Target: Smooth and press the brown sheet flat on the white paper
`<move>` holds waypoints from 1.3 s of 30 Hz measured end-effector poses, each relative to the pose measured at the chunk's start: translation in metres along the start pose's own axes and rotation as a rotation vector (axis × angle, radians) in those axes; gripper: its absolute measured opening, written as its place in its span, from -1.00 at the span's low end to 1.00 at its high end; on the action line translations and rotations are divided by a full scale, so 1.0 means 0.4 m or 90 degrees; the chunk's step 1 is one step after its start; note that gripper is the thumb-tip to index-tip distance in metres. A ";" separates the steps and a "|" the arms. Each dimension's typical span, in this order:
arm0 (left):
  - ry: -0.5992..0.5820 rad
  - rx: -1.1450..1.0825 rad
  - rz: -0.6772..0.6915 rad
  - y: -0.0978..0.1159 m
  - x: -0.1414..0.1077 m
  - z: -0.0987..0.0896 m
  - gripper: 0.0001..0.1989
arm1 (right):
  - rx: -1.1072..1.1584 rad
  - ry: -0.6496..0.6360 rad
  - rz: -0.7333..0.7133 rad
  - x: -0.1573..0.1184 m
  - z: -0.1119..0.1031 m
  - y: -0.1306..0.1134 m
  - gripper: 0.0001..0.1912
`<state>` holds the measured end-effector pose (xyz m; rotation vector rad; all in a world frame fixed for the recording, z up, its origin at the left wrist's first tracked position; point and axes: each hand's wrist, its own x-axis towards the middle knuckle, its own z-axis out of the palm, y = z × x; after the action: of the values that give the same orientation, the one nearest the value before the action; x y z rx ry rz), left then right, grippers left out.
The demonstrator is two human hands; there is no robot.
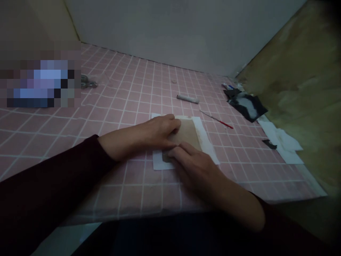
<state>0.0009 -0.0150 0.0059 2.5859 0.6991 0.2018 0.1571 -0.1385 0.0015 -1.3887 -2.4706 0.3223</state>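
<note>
A tan, flat rectangular sheet (189,131) lies on a larger sheet of white paper (207,142) near the front of the table. My left hand (163,131) rests over its left side, fingers curled in and thumb pointing toward the middle. From the lower right, my right hand (195,165) comes in with its fingers drawn together near the sheet's lower left part. The fingertips of both hands almost meet. Whatever is between them is too small or too hidden to make out.
A pink checked cloth (128,89) covers the table. Beyond the paper lie a grey tube (188,99) and a thin red-handled tool (221,122). At the right are a black packet (249,106), white papers (283,140) and a small black scrap (269,144). Scissors (87,82) lie far left.
</note>
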 end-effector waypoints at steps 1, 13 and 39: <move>0.002 -0.001 -0.001 0.000 0.000 0.000 -0.78 | 0.016 0.005 -0.019 0.005 0.004 -0.005 -0.83; 0.001 0.005 0.004 -0.003 0.003 0.003 -0.76 | 0.039 0.027 -0.041 0.005 0.006 -0.013 -0.81; -0.007 -0.007 0.010 -0.004 0.001 0.001 -0.78 | 0.007 0.014 -0.039 0.005 0.001 -0.011 -0.78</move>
<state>0.0008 -0.0138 0.0047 2.5800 0.6725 0.1959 0.1524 -0.1389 0.0030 -1.3012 -2.4845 0.3059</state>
